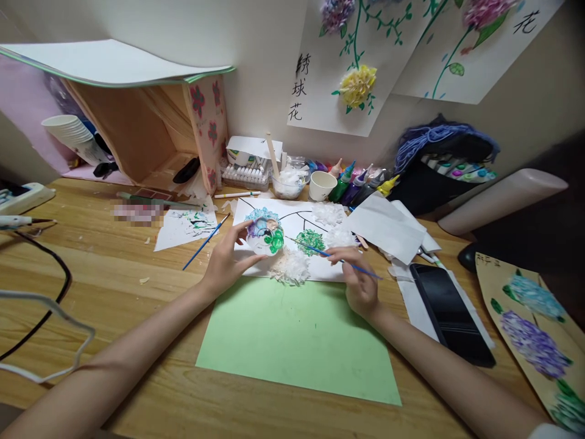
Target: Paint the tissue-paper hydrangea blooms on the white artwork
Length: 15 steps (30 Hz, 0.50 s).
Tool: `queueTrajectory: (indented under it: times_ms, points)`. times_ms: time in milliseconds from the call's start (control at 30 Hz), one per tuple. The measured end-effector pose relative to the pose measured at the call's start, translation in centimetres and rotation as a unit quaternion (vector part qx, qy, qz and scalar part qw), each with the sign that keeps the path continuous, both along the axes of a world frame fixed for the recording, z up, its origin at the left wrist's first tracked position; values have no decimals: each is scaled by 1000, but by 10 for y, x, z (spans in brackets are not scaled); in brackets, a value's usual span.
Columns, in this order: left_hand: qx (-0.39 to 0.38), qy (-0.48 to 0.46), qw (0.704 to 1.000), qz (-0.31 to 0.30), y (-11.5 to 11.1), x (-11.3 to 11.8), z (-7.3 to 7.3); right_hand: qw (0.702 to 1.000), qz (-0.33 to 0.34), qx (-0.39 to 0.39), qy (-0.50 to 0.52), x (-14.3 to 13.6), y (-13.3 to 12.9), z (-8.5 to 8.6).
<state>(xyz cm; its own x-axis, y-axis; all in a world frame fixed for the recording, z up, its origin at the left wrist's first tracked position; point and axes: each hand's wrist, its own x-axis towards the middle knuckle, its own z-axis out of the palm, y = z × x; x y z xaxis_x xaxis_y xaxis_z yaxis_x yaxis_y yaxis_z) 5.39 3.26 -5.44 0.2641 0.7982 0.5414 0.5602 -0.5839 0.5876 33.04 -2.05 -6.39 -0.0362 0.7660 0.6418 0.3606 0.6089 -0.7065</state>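
My left hand [231, 256] grips a small round paint palette [262, 245] by its edge, tilted toward me, with green, blue, purple and peach paint in its wells. Between the fingers of my right hand [355, 274] is a thin blue paintbrush [340, 259], its tip pointing left, close to the palette's right side. Under both lies a white sheet [286, 210] with drawn black lines and raised paper flowers. One flower is green [311, 242], one light blue [261, 215], partly behind the palette. A white flower [291, 267] sits just below the palette, with other white ones at the right.
Green paper [297, 335] lies in front. A second blue brush [205, 242] rests beside a paint-smeared sheet [188, 227] at left. Behind stand a paper cup [322, 185], paint bottles [345, 182] and a bowl of white scraps [289, 183]. A black phone [450, 314] lies right.
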Motion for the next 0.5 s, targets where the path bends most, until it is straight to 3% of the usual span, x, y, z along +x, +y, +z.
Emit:
queueTrajectory:
  times_ms: [100,200,267,500]
  points:
    - [-19,-34,999,33,3,0,0,974,4,-126,191,0,8,1]
    - [-33,-52,997,50,6,-1,-1,932,36,-191,307,1,14,3]
    - [-34,-54,997,52,6,-1,-2,924,48,-196,323,1,15,4]
    - [-21,-46,998,43,6,0,-1,942,81,-207,253,1,9,0]
